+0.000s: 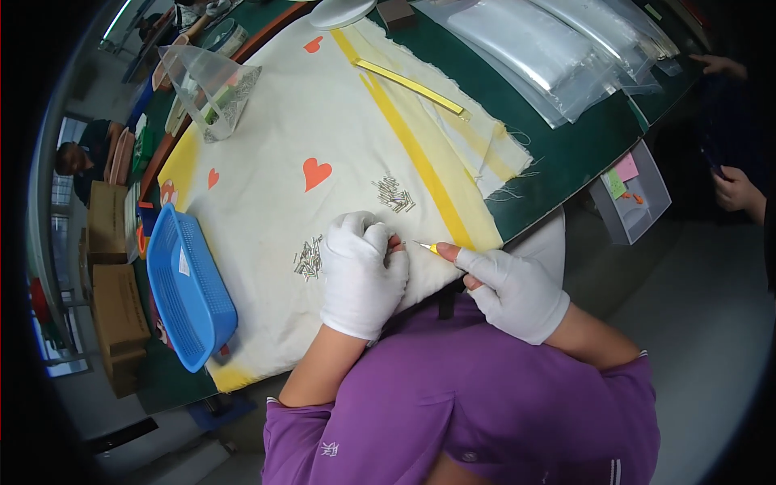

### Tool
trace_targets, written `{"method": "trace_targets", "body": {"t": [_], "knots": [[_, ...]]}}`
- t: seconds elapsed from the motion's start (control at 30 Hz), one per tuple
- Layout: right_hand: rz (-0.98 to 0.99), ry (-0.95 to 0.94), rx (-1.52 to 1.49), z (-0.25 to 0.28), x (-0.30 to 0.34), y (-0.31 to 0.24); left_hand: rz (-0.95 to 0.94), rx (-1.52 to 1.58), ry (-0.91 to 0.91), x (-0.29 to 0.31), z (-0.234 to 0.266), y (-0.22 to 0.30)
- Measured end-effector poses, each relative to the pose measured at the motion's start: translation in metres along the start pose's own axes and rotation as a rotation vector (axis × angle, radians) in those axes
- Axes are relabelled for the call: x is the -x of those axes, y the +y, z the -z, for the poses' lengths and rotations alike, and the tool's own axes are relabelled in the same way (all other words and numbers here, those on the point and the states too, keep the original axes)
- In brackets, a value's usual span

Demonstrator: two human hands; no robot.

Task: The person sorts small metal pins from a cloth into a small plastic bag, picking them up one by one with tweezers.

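Observation:
Both my hands wear white gloves, with some fingertips bare. My left hand (365, 271) is closed over the near part of the cloth, its fingers pinched together; whatever they hold is hidden or too small to make out. In my right hand (517, 293) is a small yellow-handled pointed tool (432, 247), its thin metal tip aimed left toward the left fingers. One pile of small metal pins (308, 259) lies just left of my left hand. Beyond that hand sits another pile of similar pins (393, 195).
A white cloth (267, 186) with hearts covers much of the green table (558, 170). On it are a blue basket (191, 287), an open clear bag (214, 101) of small parts and a yellow strip (411, 86). Plastic bags (533, 52) lie far right, near another person's hand (737, 192).

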State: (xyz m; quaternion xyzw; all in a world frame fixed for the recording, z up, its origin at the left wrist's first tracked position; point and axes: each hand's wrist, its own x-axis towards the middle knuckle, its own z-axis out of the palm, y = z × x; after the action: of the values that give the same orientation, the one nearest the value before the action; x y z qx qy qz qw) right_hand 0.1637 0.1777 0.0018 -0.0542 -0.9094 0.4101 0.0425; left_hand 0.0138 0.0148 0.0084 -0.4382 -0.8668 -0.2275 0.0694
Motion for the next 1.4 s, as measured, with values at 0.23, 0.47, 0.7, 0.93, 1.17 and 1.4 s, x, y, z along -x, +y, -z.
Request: {"method": "trace_targets", "body": {"t": [0.23,0.47,0.7,0.93,1.17,1.4], "knots": [[-0.036,-0.108,0.17,-0.004,0.0,-0.007,0.036,-0.034,0.009,0.008,-0.003,0.002],[-0.021,-0.087,0.181,-0.007,0.0,-0.011,0.033,0.015,0.005,0.005,-0.003,0.001],[-0.029,-0.081,0.122,-0.008,-0.003,-0.012,-0.029,-0.002,0.091,0.005,-0.007,-0.001],[-0.023,-0.097,0.126,-0.004,-0.005,-0.013,-0.029,0.013,0.074,0.003,-0.007,0.001],[-0.031,-0.112,0.165,0.0,-0.006,-0.017,-0.034,0.013,0.074,0.004,-0.005,-0.003],[-0.041,-0.118,0.141,0.0,-0.005,-0.016,-0.038,-0.047,0.073,0.003,-0.003,-0.008]]}}
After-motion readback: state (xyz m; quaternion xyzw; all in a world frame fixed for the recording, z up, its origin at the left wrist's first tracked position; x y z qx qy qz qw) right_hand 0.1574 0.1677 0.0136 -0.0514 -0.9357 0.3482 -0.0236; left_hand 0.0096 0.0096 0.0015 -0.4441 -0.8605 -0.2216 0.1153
